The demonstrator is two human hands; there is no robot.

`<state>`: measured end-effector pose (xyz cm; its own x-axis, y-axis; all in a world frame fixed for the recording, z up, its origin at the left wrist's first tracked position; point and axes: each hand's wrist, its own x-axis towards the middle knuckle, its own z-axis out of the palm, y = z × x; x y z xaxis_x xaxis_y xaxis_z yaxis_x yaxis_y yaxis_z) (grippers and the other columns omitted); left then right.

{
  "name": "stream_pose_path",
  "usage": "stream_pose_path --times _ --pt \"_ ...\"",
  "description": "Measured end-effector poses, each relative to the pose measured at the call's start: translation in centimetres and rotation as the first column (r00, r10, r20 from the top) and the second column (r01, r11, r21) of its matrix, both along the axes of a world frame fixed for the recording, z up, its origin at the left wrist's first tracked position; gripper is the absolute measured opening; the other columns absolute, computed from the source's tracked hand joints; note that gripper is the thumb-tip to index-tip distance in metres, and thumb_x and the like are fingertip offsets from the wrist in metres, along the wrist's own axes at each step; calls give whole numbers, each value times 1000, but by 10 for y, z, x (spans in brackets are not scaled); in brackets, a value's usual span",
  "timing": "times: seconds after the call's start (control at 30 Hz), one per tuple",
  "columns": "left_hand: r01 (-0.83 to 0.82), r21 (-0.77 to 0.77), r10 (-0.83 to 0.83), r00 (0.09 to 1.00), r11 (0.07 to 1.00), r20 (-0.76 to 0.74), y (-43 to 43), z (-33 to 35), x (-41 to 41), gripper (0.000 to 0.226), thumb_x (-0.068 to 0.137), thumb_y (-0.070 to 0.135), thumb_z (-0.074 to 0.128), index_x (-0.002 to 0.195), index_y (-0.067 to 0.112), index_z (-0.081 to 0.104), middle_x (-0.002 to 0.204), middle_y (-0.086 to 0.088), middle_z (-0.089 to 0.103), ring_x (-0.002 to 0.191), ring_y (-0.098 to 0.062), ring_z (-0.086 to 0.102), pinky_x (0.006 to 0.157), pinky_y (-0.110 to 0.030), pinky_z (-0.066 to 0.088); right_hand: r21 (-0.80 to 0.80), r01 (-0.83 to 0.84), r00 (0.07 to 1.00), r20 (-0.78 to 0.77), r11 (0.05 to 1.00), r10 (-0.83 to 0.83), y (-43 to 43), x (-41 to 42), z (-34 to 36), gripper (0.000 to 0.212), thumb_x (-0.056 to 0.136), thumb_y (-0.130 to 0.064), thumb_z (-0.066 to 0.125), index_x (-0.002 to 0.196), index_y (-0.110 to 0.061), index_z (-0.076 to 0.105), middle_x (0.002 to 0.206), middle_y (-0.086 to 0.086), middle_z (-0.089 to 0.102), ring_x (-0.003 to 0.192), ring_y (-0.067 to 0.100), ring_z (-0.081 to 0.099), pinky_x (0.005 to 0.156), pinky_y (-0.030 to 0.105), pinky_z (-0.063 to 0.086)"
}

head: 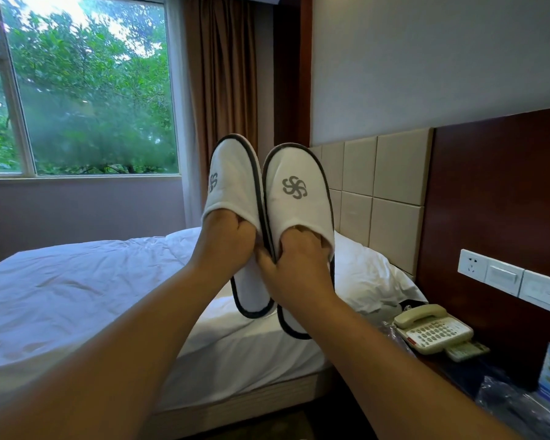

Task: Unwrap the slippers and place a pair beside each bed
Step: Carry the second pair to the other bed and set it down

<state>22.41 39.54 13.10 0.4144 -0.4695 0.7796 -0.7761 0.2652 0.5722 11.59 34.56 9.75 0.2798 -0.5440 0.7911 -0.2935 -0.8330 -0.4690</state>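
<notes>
A person is holding up a pair of white slippers in front of a made bed, one slipper on each hand, toes pointing to the ceiling. The left hand is pushing its fingers up inside the left slipper, and the right hand is doing the same inside the right slipper, the thumb lying outside against the sole edge. Each grip is closing around its slipper's upper from within, which appears meant to open out the flattened toe boxes so that the footwear is standing ready to wear. The two slippers are touching along their dark-trimmed inner edges, logos facing the camera, heels hanging down over the mattress edge.

No wrapping is showing on this pair; crumpled clear plastic is lying on the bedside table at lower right, near a cream telephone, and is probably the discarded packaging. Judging from this, the unwrapping of this pair is looking finished and the setting-down on the floor beside the bed is not yet done. Only one bed is in view.
</notes>
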Motion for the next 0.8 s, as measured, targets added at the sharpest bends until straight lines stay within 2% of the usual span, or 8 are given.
stream_pose_path --times 0.07,0.1,0.23,0.43,0.57,0.67,0.73,0.8 --pt "-67 -8 67 997 998 39 2 -2 2 49 81 -2 55 129 7 57 121 -8 62 109 -21 58 99 -35 51 -20 44 999 5 999 -44 -7 -5 3 42 85 -44 67 104 -7 63 91 10 66 90 32 61 88 50 48" --pt "-99 -3 99 994 995 52 2 -3 3 46 82 3 59 128 7 58 119 -8 63 108 -23 59 96 -34 52 -41 83 997 2 996 -83 -11 -7 4 44 83 -47 69 103 -8 63 90 10 66 90 32 62 87 50 49" --pt "-157 84 148 984 984 99 -2 -11 0 54 85 14 70 135 5 54 133 -13 59 123 -31 55 105 -41 47 -115 224 971 -59 968 -232 -25 -13 9 54 77 -51 74 109 -9 62 98 9 68 96 33 63 87 45 45" --pt "-201 250 175 977 947 121 -3 -19 -4 47 89 14 69 133 7 55 128 -12 59 117 -31 57 102 -45 48 -178 292 945 -100 940 -312 -20 -12 3 45 67 -47 81 93 -14 66 75 2 67 71 28 66 67 37 50" --pt "-258 431 209 965 865 158 -3 -15 -7 33 91 12 62 125 8 60 124 -11 59 119 -31 55 104 -41 46 -148 228 943 -214 962 -256 -16 -12 0 41 77 -51 68 95 -14 64 88 6 68 85 30 64 77 40 46" --pt "-336 565 262 942 754 211 3 -3 -9 15 85 16 63 96 10 55 97 -5 55 97 -27 56 82 -30 45 -36 106 923 -368 994 -112 -15 -13 -3 41 78 -44 54 105 -14 57 103 9 61 103 32 56 89 42 39" --pt "-299 610 217 954 734 208 8 3 -4 29 78 26 67 94 15 46 87 -2 49 81 -20 52 69 -27 43 129 20 905 -425 991 37 -14 -16 -1 45 79 -36 46 115 -11 51 116 11 55 115 34 48 100 44 36" --pt "-221 636 143 975 739 173 11 4 5 49 69 38 67 107 16 46 95 -4 52 83 -17 53 67 -25 44 220 16 864 -494 975 98 -15 -17 2 49 85 -30 44 130 -9 45 134 14 46 128 36 38 111 47 28"
